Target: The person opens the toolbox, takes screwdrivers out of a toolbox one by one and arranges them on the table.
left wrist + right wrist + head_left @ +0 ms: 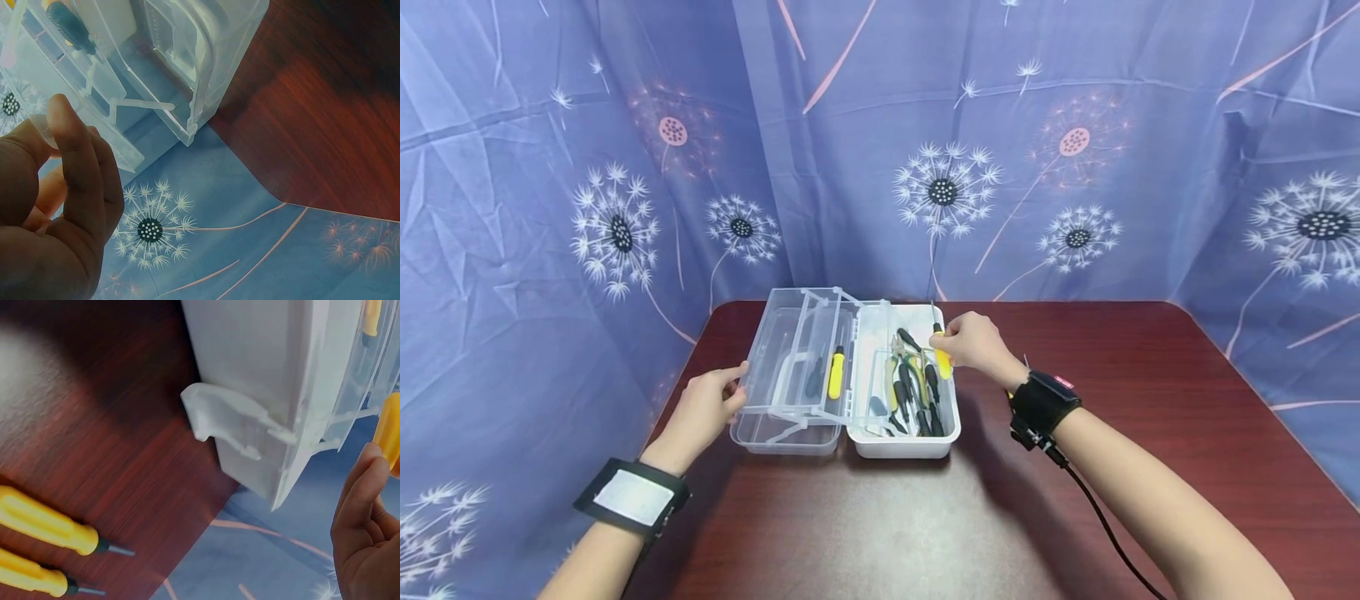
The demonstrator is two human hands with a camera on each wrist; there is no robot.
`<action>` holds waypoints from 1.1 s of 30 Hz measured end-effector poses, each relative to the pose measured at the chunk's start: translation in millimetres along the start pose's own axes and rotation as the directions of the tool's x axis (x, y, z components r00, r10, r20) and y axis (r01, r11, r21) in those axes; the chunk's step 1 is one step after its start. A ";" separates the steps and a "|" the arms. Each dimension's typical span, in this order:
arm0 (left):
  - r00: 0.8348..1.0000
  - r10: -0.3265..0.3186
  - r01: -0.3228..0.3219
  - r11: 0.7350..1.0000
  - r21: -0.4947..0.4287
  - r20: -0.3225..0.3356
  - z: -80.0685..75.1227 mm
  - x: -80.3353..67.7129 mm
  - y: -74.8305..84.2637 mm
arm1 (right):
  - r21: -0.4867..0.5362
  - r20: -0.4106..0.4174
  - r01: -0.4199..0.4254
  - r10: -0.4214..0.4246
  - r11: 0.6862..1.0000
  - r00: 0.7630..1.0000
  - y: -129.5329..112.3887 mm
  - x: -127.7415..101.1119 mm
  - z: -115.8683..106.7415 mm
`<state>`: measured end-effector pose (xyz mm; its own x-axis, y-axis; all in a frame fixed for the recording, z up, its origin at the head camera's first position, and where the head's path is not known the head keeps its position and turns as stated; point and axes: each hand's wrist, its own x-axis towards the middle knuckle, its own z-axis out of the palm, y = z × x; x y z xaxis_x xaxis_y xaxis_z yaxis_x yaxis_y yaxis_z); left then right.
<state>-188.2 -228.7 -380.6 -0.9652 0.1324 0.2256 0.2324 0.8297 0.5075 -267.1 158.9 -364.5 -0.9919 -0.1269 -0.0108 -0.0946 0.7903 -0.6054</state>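
My left hand [703, 408] pinches the edge of the clear plastic lid and tray section [760, 354] of an opened toolbox. In the left wrist view, the thumb and fingers meet at that thin clear edge. My right hand [979, 340] holds a yellow-handled screwdriver [943, 363] over the right side of the white toolbox base [902, 448], its thin shaft pointing away from me. Inside the base lie pliers [917, 379] and several dark-handled tools [902, 400]. Another yellow screwdriver [836, 375] shows at the clear tray section.
Two yellow-handled screwdrivers [47, 520] lie on the dark red wooden table [125, 456] beside the box, mostly hidden by my right wrist in the head view. A white latch [228, 409] sticks out from the box's side. Blue dandelion-print curtains [850, 167] stand behind the table.
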 end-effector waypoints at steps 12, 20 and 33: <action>1.000 -0.008 0.008 1.000 0.006 0.002 -0.1 2.0 -2.1 | -0.018 -0.009 -0.039 0.038 0.999 0.999 21.9 -8.2 -18.4; 1.000 -0.008 0.008 1.000 0.003 0.011 0.5 0.2 -2.5 | -0.009 -0.011 -0.072 0.072 0.997 0.997 38.0 -15.1 -29.5; 1.000 -0.007 0.007 1.000 -0.002 0.011 0.1 -0.3 -1.3 | -0.063 -0.048 -0.078 0.075 0.995 0.996 65.1 -24.4 -46.1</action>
<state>-188.3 -229.8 -381.4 -0.9681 0.1323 0.2126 0.2255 0.8298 0.5105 -253.0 241.1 -367.0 -0.9991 -0.0384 -0.0181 -0.0220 0.8339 -0.5515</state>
